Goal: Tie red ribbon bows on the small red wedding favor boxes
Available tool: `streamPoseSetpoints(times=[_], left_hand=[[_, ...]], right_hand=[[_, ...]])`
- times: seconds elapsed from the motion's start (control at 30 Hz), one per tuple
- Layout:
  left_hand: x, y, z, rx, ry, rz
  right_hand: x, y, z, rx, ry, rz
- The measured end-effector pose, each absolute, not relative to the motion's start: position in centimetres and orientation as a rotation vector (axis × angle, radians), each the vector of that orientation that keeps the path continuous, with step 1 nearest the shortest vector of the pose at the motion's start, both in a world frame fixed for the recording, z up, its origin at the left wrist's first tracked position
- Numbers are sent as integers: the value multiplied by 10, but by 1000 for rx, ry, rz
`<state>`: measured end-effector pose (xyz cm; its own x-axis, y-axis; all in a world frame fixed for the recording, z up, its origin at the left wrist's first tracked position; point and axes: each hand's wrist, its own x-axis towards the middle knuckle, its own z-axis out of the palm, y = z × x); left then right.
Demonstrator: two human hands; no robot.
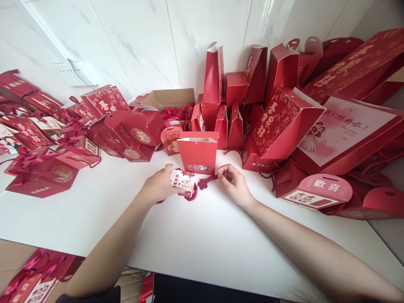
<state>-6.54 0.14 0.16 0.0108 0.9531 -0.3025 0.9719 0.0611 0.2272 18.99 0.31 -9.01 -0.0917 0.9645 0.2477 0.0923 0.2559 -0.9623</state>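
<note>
Card [186, 180] at frame centre looks light, thin and easily creased, best taken by its edges; the left hand [158, 183] pinches its left side. The right hand [232, 183] pinches a soft-looking red ribbon [213, 177], both forearms slanting inward from the frame's lower left and right.

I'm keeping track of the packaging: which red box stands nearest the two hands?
The upright red box just beyond the left hand and right hand, with a small window low on its front; the other red boxes stand farther off.
</note>
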Motion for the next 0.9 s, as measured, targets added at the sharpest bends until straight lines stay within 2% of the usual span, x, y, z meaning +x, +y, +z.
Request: streamPoseSetpoints(times=[0.13, 0.23, 0.33, 0.47, 0.63, 0.77, 0.9], left_hand=[[-80, 9, 4, 1678, 1717, 243], [-91, 8, 27, 1629, 1576, 541], [-96, 2, 58, 1702, 1642, 745], [-91, -3, 95, 1789, 1827, 819], [-67, -5, 130, 2117, 1619, 663], [-51, -3, 142, 2247, 1442, 450], [-50, 2, 139, 2234, 1303, 387]], right_hand=[[189, 1, -91, -1049, -1443, 974], [189, -3, -87, -1030, -1471, 886], [187, -9, -72, -959, -1574, 725], [182, -9, -31, -780, -1719, 457], [170, -3, 36, -530, -1816, 127], [163, -3, 67, -604, -1888, 283], [172, -2, 71, -666, -2097, 830]])
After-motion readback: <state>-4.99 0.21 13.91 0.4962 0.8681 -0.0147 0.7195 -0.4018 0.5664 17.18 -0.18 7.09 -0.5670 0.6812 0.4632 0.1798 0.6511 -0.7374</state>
